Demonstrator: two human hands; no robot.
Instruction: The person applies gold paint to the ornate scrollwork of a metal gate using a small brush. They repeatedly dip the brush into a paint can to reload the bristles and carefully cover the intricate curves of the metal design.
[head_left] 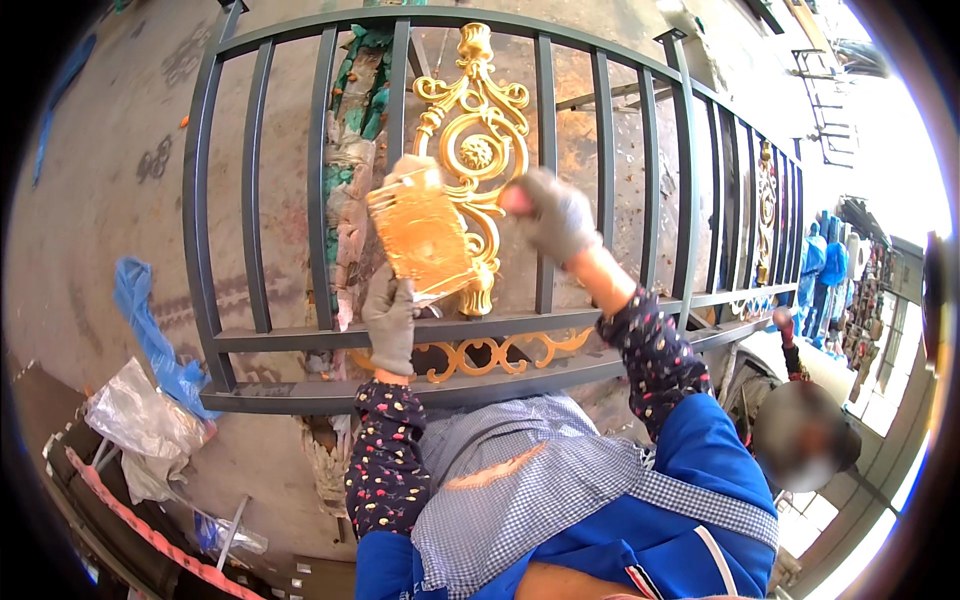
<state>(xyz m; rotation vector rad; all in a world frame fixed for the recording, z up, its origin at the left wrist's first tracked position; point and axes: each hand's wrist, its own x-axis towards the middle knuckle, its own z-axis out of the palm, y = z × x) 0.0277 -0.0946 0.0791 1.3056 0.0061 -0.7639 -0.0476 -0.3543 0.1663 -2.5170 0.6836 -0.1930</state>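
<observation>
My left hand (391, 322), in a grey glove, grips the lower edge of a flat, roughly rectangular piece smeared with gold paint (425, 235); its exact kind is unclear. It is held in front of a gold scrollwork ornament (476, 152) set between the bars of a dark grey metal railing (545, 130). My right hand (556, 215), gloved and motion-blurred, is closed just right of the ornament. A reddish spot shows at its fingertips, and whatever they hold is too small to make out. Along the railing's bottom runs a lower gold scroll strip (480, 358).
Beneath the railing lies a support wrapped in ragged green and brown material (350, 180). Blue plastic sheeting (150, 310) and clear plastic (140, 420) lie at left. Farther right, the railing bears another gold ornament (766, 210). Another person (805, 430) is close by at right.
</observation>
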